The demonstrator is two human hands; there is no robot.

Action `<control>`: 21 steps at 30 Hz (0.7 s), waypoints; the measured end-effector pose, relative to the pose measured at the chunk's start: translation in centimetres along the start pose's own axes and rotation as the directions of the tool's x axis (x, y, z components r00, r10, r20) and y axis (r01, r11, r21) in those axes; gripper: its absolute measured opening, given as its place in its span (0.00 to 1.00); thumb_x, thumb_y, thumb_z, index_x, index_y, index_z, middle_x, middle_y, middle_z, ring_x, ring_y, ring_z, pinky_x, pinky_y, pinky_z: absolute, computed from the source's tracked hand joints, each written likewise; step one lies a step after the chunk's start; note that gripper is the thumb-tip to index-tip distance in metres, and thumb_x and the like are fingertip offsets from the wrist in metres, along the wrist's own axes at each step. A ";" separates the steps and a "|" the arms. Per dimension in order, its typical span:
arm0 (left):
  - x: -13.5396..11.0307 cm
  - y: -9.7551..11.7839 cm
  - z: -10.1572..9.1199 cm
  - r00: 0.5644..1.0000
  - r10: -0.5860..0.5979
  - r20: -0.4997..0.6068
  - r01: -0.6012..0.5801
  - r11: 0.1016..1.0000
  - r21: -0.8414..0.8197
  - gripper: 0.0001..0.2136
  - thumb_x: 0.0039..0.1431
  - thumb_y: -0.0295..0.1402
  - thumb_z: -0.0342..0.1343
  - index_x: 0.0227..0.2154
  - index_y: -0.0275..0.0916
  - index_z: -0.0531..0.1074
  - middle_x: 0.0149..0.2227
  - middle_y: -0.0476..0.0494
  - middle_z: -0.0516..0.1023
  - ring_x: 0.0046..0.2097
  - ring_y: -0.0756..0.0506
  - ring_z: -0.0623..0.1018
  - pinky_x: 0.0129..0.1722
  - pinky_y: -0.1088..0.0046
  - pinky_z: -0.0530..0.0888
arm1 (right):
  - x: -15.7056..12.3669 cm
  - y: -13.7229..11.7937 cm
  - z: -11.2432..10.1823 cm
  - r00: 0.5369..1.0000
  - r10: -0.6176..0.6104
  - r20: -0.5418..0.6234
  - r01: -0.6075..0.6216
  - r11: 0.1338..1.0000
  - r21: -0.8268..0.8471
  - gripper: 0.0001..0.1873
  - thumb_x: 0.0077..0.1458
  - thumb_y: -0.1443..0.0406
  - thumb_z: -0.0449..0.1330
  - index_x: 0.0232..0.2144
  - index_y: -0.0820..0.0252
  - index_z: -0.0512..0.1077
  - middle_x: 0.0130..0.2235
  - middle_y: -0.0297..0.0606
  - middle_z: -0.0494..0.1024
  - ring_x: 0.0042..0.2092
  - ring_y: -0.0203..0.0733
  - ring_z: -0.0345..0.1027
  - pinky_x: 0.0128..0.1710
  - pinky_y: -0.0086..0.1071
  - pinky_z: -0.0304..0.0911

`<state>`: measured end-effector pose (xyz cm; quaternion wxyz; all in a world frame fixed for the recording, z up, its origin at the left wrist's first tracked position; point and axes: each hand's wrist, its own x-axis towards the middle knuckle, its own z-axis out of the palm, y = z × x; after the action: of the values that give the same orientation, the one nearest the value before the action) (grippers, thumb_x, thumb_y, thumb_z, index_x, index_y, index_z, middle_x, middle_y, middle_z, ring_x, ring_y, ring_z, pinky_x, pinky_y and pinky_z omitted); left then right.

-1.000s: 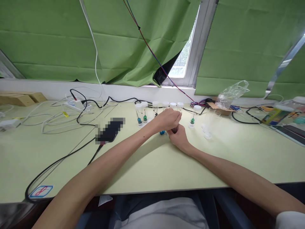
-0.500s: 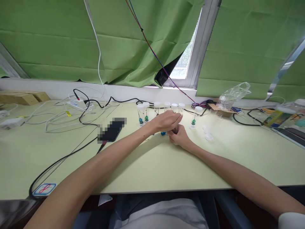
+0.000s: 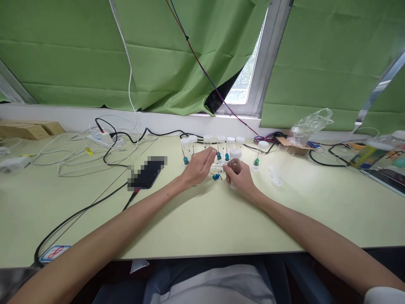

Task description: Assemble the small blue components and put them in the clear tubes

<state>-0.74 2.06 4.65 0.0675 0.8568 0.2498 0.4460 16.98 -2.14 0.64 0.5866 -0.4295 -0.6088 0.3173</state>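
My right hand [image 3: 238, 179] grips a small clear vial with a white cap [image 3: 235, 160] that holds something dark, standing on the pale green table [image 3: 202, 219]. My left hand [image 3: 198, 168] hovers just left of it, fingers curled, fingertips near a clear tube lying on the table [image 3: 218, 169] and a small blue piece [image 3: 216, 176]. Behind the hands stands a row of white-capped vials [image 3: 221, 145] with blue and green pieces inside. One more vial with a green piece [image 3: 258, 155] stands to the right.
A black phone [image 3: 146, 173] with a black cable lies left of the hands. White and black cables and a power strip [image 3: 101, 139] sprawl at the back left. Loose white caps [image 3: 276, 179], a plastic bag [image 3: 308, 124] and boxes sit at the right.
My left hand has come off the top of the vial and moved left and down. The capped vial in my right hand is now in plain sight.
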 end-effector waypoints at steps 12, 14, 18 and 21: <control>-3.6 -0.3 1.2 0.909 0.244 0.337 -0.324 0.923 0.206 0.17 0.71 0.32 0.38 0.26 0.38 0.64 0.24 0.48 0.69 0.23 0.50 0.65 0.23 0.70 0.58 | 3.5 0.2 -5.5 0.865 -0.354 -0.356 0.097 0.813 -0.574 0.16 0.60 0.51 0.55 0.31 0.57 0.66 0.30 0.36 0.73 0.33 0.41 0.65 0.35 0.34 0.59; -3.8 0.0 1.4 0.915 0.220 0.339 -0.292 0.939 0.180 0.17 0.70 0.32 0.39 0.25 0.39 0.63 0.24 0.48 0.68 0.23 0.51 0.64 0.24 0.70 0.58 | 3.8 0.4 -6.1 0.856 -0.415 -0.309 0.100 0.718 -0.688 0.18 0.59 0.50 0.55 0.29 0.57 0.65 0.31 0.37 0.72 0.34 0.43 0.64 0.35 0.34 0.57; -4.3 0.4 1.7 0.929 0.167 0.330 -0.223 0.964 0.141 0.18 0.71 0.33 0.39 0.23 0.39 0.61 0.22 0.50 0.66 0.23 0.51 0.64 0.25 0.71 0.59 | 4.0 0.7 -6.2 0.890 -0.394 -0.228 0.102 0.662 -0.742 0.19 0.60 0.50 0.54 0.27 0.57 0.63 0.29 0.35 0.71 0.31 0.40 0.62 0.32 0.32 0.54; -4.5 0.6 1.8 0.930 0.143 0.338 -0.190 0.976 0.110 0.18 0.71 0.33 0.39 0.23 0.39 0.60 0.21 0.50 0.65 0.23 0.51 0.64 0.25 0.71 0.60 | 3.8 1.1 -5.8 0.901 -0.385 -0.202 0.103 0.641 -0.760 0.17 0.60 0.51 0.55 0.28 0.57 0.63 0.29 0.35 0.72 0.29 0.39 0.62 0.30 0.32 0.53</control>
<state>-1.19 -0.41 0.50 0.0094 0.9397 0.1924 0.2825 23.12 1.04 2.02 0.4998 -0.5890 -0.6241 -0.1180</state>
